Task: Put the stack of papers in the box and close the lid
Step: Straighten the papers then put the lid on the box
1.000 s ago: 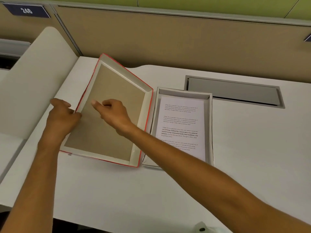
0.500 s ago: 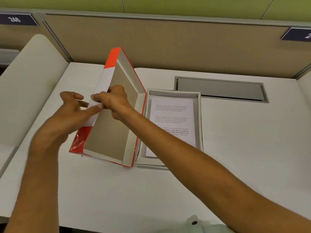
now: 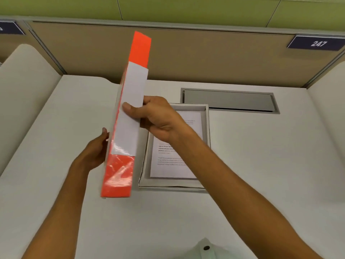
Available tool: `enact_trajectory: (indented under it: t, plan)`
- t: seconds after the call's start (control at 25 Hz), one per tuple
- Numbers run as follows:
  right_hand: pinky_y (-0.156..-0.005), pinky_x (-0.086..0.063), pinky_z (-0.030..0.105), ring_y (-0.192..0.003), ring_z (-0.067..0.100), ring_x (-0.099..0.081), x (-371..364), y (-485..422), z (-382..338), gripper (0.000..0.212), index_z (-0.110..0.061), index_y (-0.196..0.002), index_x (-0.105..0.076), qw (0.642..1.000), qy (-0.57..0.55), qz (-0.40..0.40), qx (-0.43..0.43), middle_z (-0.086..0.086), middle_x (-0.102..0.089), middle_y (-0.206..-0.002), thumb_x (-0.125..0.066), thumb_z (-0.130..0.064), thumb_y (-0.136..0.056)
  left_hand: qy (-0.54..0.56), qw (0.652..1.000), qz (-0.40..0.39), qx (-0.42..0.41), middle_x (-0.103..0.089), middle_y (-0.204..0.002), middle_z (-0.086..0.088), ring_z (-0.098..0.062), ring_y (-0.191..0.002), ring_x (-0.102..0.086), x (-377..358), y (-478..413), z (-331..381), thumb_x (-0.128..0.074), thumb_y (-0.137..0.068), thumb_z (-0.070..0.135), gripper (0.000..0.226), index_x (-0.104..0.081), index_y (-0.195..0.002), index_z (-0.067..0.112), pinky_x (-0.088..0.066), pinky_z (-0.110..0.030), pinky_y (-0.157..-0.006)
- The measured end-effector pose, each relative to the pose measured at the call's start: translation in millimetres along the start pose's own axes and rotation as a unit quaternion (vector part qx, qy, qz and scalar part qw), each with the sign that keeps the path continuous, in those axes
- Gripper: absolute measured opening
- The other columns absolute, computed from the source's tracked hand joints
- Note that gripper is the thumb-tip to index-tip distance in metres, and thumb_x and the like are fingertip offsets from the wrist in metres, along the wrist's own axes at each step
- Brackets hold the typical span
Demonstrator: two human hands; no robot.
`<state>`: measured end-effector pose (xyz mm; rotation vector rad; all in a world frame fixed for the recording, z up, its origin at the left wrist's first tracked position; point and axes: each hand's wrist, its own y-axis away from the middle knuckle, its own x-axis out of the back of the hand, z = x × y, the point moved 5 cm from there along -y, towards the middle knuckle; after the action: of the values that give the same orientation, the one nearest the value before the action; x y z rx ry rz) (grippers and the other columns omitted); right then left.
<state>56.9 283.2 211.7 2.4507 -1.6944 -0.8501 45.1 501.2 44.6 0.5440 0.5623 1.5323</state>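
Observation:
An orange lid (image 3: 119, 171) with a white label on its side stands on edge above the desk, just left of the open grey box (image 3: 175, 184). My right hand (image 3: 158, 118) grips the lid's upper side, thumb on the white label. My left hand (image 3: 95, 148) holds the lid from the left, its fingers hidden behind it. The stack of printed papers (image 3: 171, 163) lies flat inside the box, partly covered by my right forearm.
A grey cable hatch (image 3: 229, 100) is set into the white desk behind the box. Beige partition walls run along the back and both sides. A dark sign reading 247 (image 3: 317, 43) hangs at the upper right.
The lid was lying open side up on the desk; both hands have tipped it up onto its edge and raised it, swinging it toward the box.

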Motion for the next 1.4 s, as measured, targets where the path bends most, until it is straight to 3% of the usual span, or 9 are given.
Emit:
enact_trajectory:
  t: [0.16,0.32,0.52,0.68,0.8,1.12,1.2,1.28,1.4]
  plan:
    - [-0.091,-0.058,0.040,-0.105,0.026,-0.068,69,27,1,0.040,-0.002,-0.124,-0.059,1.000,-0.009,0.022,0.001,0.009,-0.071,-0.115,-0.070,-0.012,-0.087,-0.010,0.998,-0.022,-0.050,-0.071,-0.126,-0.004,-0.025,-0.110,-0.071,-16,-7,-10,-0.059,-0.083,0.069,0.055,-0.068,-0.124,0.033,-0.061,-0.038,-0.079]
    - [-0.085,-0.060,0.039,-0.093,0.022,-0.074,156,40,22,0.041,-0.009,-0.109,-0.069,0.976,0.083,0.200,0.011,0.005,-0.076,-0.105,-0.069,-0.042,-0.085,-0.128,0.979,0.021,-0.156,-0.056,-0.143,0.019,-0.009,-0.128,-0.057,-47,-6,3,-0.037,-0.097,0.061,0.044,-0.043,-0.140,0.055,-0.046,-0.039,-0.107]
    - [-0.076,-0.057,0.037,-0.076,0.024,-0.066,222,42,70,0.055,-0.007,-0.088,-0.059,0.908,0.224,0.354,-0.002,0.010,-0.066,-0.084,-0.045,-0.060,-0.092,-0.296,0.932,0.077,-0.192,-0.029,-0.163,0.001,-0.028,-0.147,-0.034,-103,-12,-4,-0.023,-0.103,0.054,0.060,-0.010,-0.158,0.034,-0.028,-0.048,-0.120]
    - [-0.088,-0.057,0.042,-0.089,0.030,-0.065,246,38,101,0.055,-0.002,-0.107,-0.060,0.888,0.273,0.370,-0.012,0.019,-0.066,-0.103,-0.037,-0.051,-0.098,-0.374,0.901,0.121,-0.181,-0.043,-0.150,-0.015,-0.036,-0.129,-0.053,-123,-18,-16,-0.023,-0.103,0.050,0.063,-0.005,-0.159,0.027,-0.047,-0.050,-0.103]
    - [-0.082,-0.050,0.031,-0.093,0.020,-0.059,255,35,118,0.050,-0.006,-0.123,-0.052,0.883,0.293,0.364,-0.029,0.014,-0.063,-0.115,-0.034,-0.047,-0.101,-0.424,0.878,0.139,-0.177,-0.050,-0.136,-0.019,-0.035,-0.112,-0.062,-128,-21,-20,-0.024,-0.103,0.048,0.063,-0.004,-0.159,0.025,-0.054,-0.047,-0.089]
    - [-0.069,-0.045,0.022,-0.090,0.018,-0.058,272,24,138,0.050,-0.004,-0.126,-0.049,0.880,0.309,0.360,-0.024,0.016,-0.062,-0.115,-0.032,-0.045,-0.102,-0.436,0.867,0.142,-0.196,-0.048,-0.141,-0.019,-0.038,-0.118,-0.059,-131,-32,-26,-0.023,-0.104,0.047,0.063,-0.005,-0.159,0.023,-0.054,-0.053,-0.095]
    - [-0.077,-0.049,0.026,-0.097,0.023,-0.060,272,23,139,0.051,-0.004,-0.125,-0.049,0.873,0.326,0.361,-0.025,0.018,-0.061,-0.117,-0.033,-0.046,-0.101,-0.445,0.866,0.136,-0.182,-0.047,-0.144,-0.019,-0.038,-0.121,-0.058,-129,-36,-28,-0.023,-0.103,0.048,0.064,-0.006,-0.159,0.022,-0.053,-0.054,-0.097]
    - [-0.097,-0.045,0.039,-0.120,0.032,-0.052,270,22,135,0.058,-0.006,-0.137,-0.042,0.813,0.435,0.386,-0.021,0.018,-0.051,-0.133,-0.033,-0.050,-0.100,-0.494,0.834,0.160,-0.187,-0.047,-0.145,-0.020,-0.038,-0.122,-0.057,-128,-37,-26,-0.025,-0.103,0.050,0.065,-0.012,-0.158,0.019,-0.053,-0.053,-0.097]
    - [-0.122,-0.014,0.040,-0.151,0.027,-0.014,250,15,124,0.071,-0.014,-0.154,-0.014,0.692,0.619,0.369,0.051,0.007,-0.016,-0.163,-0.027,-0.056,-0.099,-0.575,0.735,0.219,-0.285,-0.027,-0.162,-0.016,-0.037,-0.148,-0.031,-135,-34,-13,-0.026,-0.102,0.052,0.068,-0.018,-0.158,0.014,-0.030,-0.052,-0.118]
